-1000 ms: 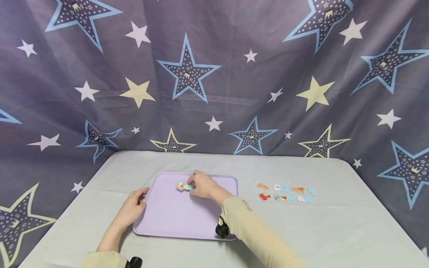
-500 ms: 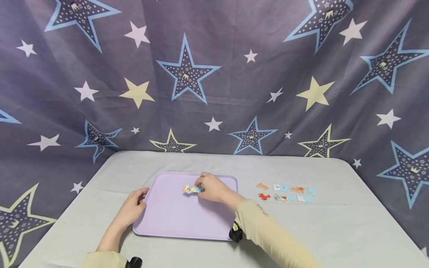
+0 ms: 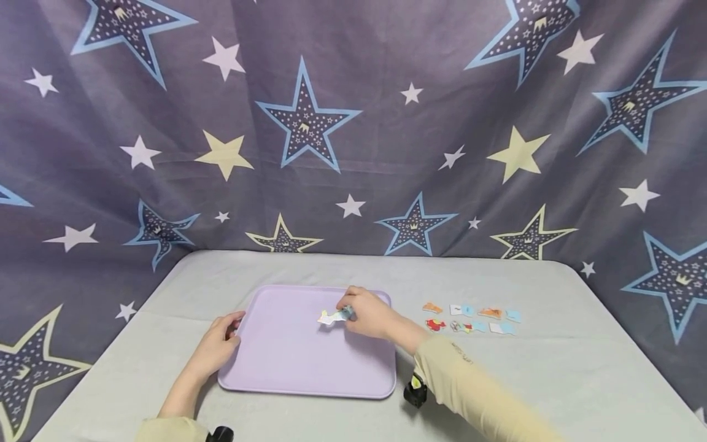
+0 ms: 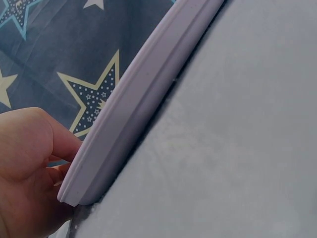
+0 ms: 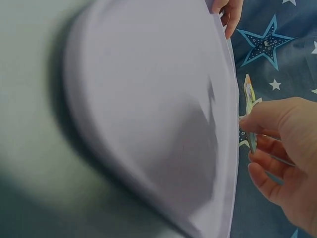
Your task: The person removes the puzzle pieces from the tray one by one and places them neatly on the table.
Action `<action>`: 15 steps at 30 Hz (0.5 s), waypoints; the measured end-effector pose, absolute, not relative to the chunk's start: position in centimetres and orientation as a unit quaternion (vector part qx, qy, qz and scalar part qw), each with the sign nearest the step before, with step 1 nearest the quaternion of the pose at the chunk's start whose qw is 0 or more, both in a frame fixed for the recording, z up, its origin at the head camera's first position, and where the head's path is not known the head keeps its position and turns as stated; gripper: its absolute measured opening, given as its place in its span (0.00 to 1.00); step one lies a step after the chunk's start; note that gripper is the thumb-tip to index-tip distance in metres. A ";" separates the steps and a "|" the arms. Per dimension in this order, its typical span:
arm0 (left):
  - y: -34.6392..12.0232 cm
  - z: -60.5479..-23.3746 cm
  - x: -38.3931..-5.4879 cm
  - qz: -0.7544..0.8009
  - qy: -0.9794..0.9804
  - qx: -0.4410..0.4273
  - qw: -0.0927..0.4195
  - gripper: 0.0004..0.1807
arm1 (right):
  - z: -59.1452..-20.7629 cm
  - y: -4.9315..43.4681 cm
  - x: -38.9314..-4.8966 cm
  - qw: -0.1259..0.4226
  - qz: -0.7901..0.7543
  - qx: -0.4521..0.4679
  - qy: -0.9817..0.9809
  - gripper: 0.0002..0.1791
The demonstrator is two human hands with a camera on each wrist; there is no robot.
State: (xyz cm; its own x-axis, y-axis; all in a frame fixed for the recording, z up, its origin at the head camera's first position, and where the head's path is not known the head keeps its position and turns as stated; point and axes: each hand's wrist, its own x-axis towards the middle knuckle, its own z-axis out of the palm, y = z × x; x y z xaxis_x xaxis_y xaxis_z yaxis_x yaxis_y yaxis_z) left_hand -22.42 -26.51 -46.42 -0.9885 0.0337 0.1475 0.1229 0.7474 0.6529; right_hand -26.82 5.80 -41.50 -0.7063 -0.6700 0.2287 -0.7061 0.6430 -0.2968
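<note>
My right hand (image 3: 371,313) pinches a small, flat, irregularly shaped strip of joined puzzle pieces (image 3: 331,318) above the pale purple tray (image 3: 309,362). In the head view the strip is tilted and catches the light, its far end partly covered by fingers. The right wrist view shows this puzzle strip (image 5: 248,91) nearly edge-on between thumb and fingers, over the tray's inner surface (image 5: 148,74). At the tray's left side, my left hand (image 3: 217,345) holds the rim. From the left wrist, this hand (image 4: 29,168) curls about the rim (image 4: 119,114), with some fingertips hidden behind it.
Right of the tray, several loose puzzle pieces lie in two rows on the grey cloth-covered table (image 3: 475,380). Among them are a red piece (image 3: 435,324), an orange piece (image 3: 490,313) and a light blue piece (image 3: 513,316). A star-patterned curtain (image 3: 353,123) hangs behind.
My right hand has moved right across the tray, taking the puzzle strip with it; the strip has lifted and tilted. The left hand has stayed at the tray's rim.
</note>
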 end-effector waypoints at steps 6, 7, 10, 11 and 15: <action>-26.4 -46.3 -22.2 -0.355 -0.932 -0.045 0.063 0.25 | -41.7 7.7 -26.1 0.059 0.191 0.379 -0.904 0.16; -26.3 -46.3 -22.2 -0.356 -0.932 -0.044 0.062 0.26 | -41.9 8.1 -26.0 0.061 0.190 0.378 -0.904 0.16; -26.4 -46.4 -22.2 -0.355 -0.932 -0.041 0.060 0.26 | -42.3 9.1 -25.7 0.070 0.195 0.374 -0.904 0.16; -26.4 -46.4 -22.2 -0.355 -0.932 -0.041 0.059 0.26 | -42.3 9.5 -25.6 0.073 0.198 0.371 -0.905 0.16; -26.4 -46.4 -22.2 -0.355 -0.932 -0.044 0.064 0.26 | -42.6 10.9 -25.1 0.079 0.207 0.357 -0.907 0.17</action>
